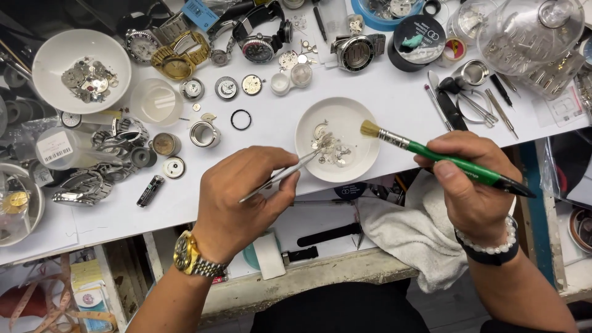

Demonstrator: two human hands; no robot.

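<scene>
My left hand (237,197) grips metal tweezers (283,174) whose tips reach into a small white dish (357,161) holding several tiny watch parts (330,150). My right hand (468,179) holds a green-handled brush (444,157); its pale bristles hover over the dish's right rim. A gold-faced watch sits on my left wrist and a bead bracelet on my right.
The white bench (394,98) carries a bowl of gears (82,71) at far left, several wristwatches (179,55) and loose movements along the back, clear domed covers (530,31) at top right, screwdrivers (499,111) and a white cloth (413,234) at the front edge.
</scene>
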